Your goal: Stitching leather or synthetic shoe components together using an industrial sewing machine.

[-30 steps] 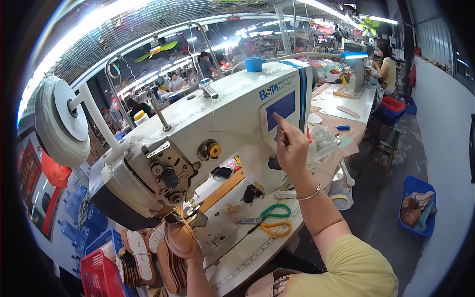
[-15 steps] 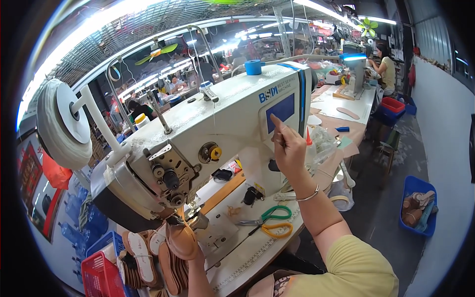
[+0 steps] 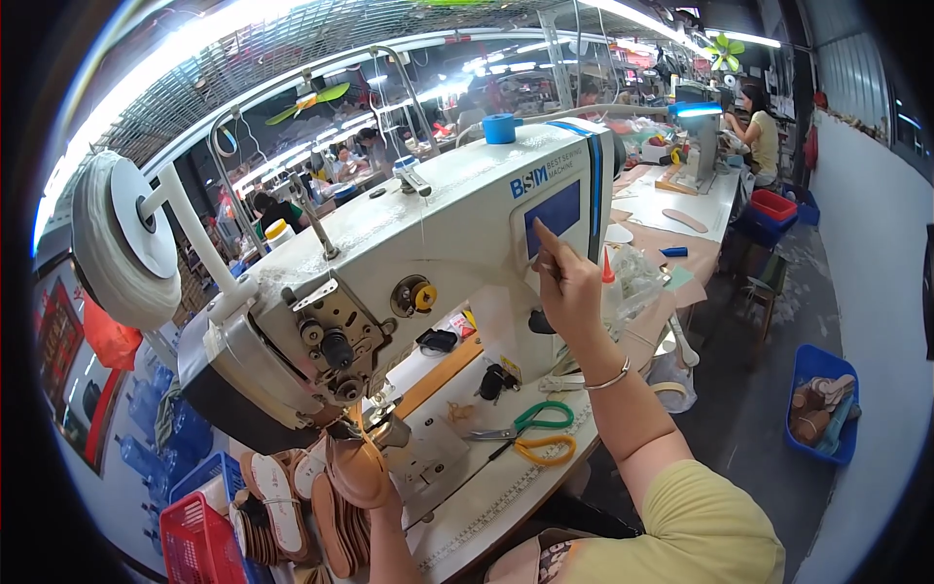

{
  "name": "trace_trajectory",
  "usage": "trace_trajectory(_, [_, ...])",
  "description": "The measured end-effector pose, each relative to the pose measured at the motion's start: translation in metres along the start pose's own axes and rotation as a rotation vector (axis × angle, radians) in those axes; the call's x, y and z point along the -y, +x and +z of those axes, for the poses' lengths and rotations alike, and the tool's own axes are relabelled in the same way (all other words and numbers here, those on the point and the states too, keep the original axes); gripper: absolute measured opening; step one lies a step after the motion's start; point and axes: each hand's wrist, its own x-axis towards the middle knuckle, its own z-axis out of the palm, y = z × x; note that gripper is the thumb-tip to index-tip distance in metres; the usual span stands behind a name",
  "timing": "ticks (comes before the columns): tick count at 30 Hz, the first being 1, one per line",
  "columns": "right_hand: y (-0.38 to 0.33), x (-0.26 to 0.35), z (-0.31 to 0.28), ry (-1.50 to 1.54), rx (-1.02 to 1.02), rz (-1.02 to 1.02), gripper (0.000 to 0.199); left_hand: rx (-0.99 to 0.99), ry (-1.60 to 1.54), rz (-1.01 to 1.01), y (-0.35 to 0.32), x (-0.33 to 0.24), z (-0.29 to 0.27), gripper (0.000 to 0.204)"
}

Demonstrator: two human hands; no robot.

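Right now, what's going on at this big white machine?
A person sits at a white industrial sewing machine. Their right hand is raised to the blue control screen on the machine's side, one finger touching it. Their left hand holds a tan shoe piece at the needle. Scissors with green and yellow handles lie on the worktable, and more tan soles sit stacked by a red basket at lower left.

The sewing machine fills the table's left and middle. Scissors lie on the open strip along its near edge, with bare tabletop around them.
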Motion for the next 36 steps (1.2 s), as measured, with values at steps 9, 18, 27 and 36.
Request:
trace_trajectory(9, [-0.004,-0.007,0.003,0.057,-0.08,-0.016,0.042,-0.012,0.005,0.007,0.0,0.0,0.0,0.047])
trace_trajectory(18, [-0.002,-0.009,0.001,0.011,-0.002,-0.033,0.039,-0.01,0.006,0.026,0.005,-0.001,0.004,0.049])
trace_trajectory(27, [-0.008,-0.005,-0.002,0.038,-0.094,0.001,0.032,-0.037,0.071,0.079,0.002,-0.015,0.014,0.051])
trace_trajectory(36, [-0.089,0.037,0.017,0.226,0.211,-0.054,0.032,0.048,0.008,0.208,-0.025,-0.086,0.047,0.054])
